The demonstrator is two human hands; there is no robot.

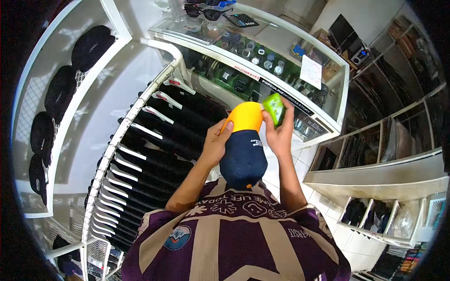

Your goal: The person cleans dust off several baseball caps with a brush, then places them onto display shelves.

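My left hand [217, 144] is closed on the side of a baseball cap [243, 157], its thumb on top near where the brim begins. The cap has a dark navy crown with small white lettering and a bright yellow-orange brim [244, 115] pointing away from me. In my right hand [280, 133], gripped between thumb and fingers, is a small bright green block [273, 110] with a pale, mottled face. I cannot tell what kind of thing it is. It is held right beside the brim's right edge.
A curved white rail [119, 126] of black garments on white hangers runs along my left. Ahead stands a glass display case [300, 47] with watches, sunglasses [204, 11] and a calculator [241, 19]. Black caps [92, 48] hang on the left wall; shelves [379, 164] line the right.
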